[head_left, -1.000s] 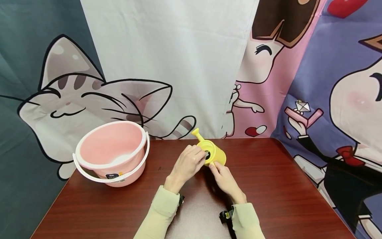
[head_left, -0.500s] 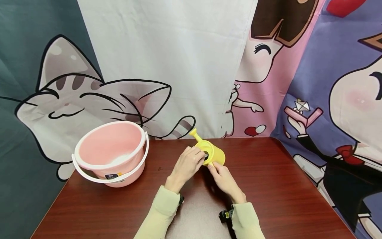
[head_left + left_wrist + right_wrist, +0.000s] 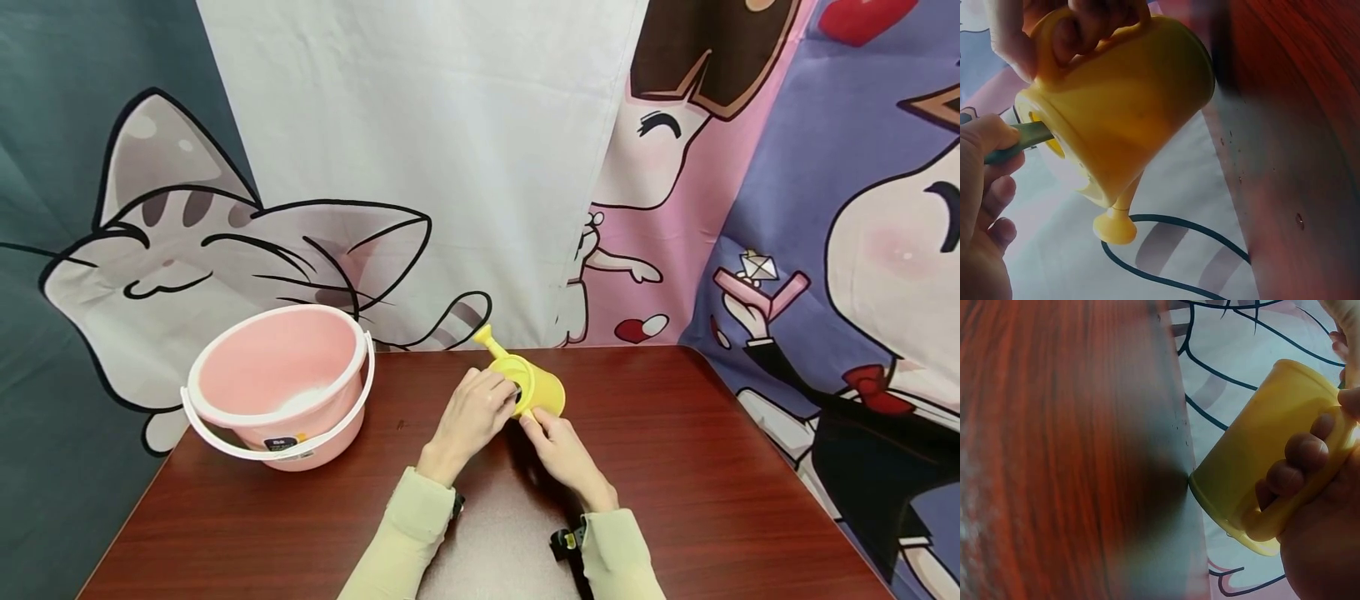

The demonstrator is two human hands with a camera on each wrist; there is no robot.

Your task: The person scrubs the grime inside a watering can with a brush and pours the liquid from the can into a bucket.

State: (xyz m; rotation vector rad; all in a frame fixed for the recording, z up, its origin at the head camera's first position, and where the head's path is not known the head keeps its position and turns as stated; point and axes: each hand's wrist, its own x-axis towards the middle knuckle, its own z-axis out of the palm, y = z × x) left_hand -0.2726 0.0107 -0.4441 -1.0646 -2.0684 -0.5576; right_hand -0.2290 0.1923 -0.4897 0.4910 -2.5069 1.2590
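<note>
A yellow watering can [image 3: 546, 390] is held tilted over the table, its open top toward the person and its spout up to the left. My right hand [image 3: 564, 454] grips the can's handle, with fingers curled through the loop in the right wrist view. My left hand [image 3: 471, 412] is at the can's mouth. Seen from the left wrist, its thumb and fingers pinch a flat green strip [image 3: 1030, 136] whose far end goes inside the can. What that end looks like is hidden by the can wall.
On the left of the brown table [image 3: 690, 467] stands a pink bucket [image 3: 300, 433] with its white handle lowered to the front. A printed cloth [image 3: 450, 167] hangs behind the table. Small wet-looking spots [image 3: 1299, 220] dot the tabletop.
The watering can has shifted slightly left and tipped a little. The left hand covers more of its mouth, so less of the dark part there shows. Both grips stay the same.
</note>
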